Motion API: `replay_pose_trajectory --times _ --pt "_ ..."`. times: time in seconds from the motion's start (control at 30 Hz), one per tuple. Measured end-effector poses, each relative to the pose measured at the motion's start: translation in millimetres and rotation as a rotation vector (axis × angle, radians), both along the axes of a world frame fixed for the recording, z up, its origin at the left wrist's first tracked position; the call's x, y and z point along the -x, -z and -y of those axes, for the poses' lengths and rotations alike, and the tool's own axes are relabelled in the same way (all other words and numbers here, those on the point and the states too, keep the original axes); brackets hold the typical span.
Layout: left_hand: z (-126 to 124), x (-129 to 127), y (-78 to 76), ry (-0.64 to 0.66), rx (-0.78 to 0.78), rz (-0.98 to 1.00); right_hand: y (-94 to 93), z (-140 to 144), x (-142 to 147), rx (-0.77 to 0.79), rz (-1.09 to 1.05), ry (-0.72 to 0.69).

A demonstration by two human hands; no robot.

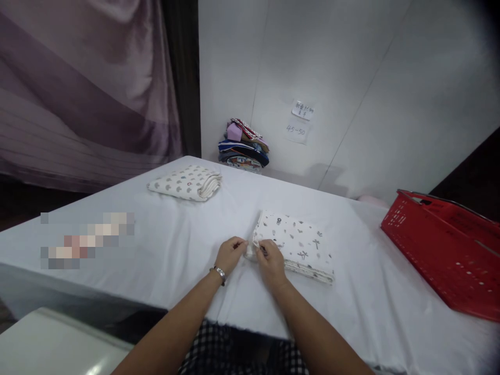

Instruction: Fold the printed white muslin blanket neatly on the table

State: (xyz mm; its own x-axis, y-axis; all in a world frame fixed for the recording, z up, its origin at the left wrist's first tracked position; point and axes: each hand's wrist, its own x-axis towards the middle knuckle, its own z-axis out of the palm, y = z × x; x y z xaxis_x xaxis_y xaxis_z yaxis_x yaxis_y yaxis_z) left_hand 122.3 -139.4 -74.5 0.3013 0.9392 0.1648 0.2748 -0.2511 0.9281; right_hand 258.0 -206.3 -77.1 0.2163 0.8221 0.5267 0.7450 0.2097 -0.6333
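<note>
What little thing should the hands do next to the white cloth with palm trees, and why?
Maybe the right hand should smooth the near left corner of the cloth flat. Its fingers and those of the left hand are right at that corner, which looks a bit ruffled, while most of the top lies flat.

A white wall (332,57) faces me, crossed by thin seams (367,91), with two notes (302,110) stuck on it, the lower reading 45-50. A mauve curtain (78,78) hangs off to the left, a dark strip (183,78) between it and the wall. Below stands a white-draped table (359,250). The light is dull, leaving soft shadows (326,174) low on the wall.
</note>
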Motion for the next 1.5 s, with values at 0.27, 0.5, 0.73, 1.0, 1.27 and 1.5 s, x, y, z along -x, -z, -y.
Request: replay_pose_trajectory --times 0.27,0.5,0.73,1.0,1.27,1.5 --pt "5.3 8.1 -1.1 0.047 -0.177 -0.356 1.1 -0.3 -2.2 -0.024 -0.052 -0.014" --pt "3.5 3.1 2.9 0.060 -0.192 -0.324 3.0 0.2 -2.6 -0.038 0.040 -0.047" --pt "2.4 -2.9 4.4 0.011 -0.026 -0.148 1.4 2.2 -2.9 -0.023 0.177 -0.075" --pt "3.1 -0.2 -1.8 0.125 0.032 -0.021 1.8 0.6 -2.1 0.023 0.099 -0.037" --pt "7.2 3.3 -2.2 0.002 -0.177 -0.435 1.4 0.0 -2.3 -0.008 -0.027 -0.029" --pt "11.1 -1.9 -3.5 0.076 -0.365 -0.618 1.6 -0.5 -3.2 -0.016 -0.055 -0.032"
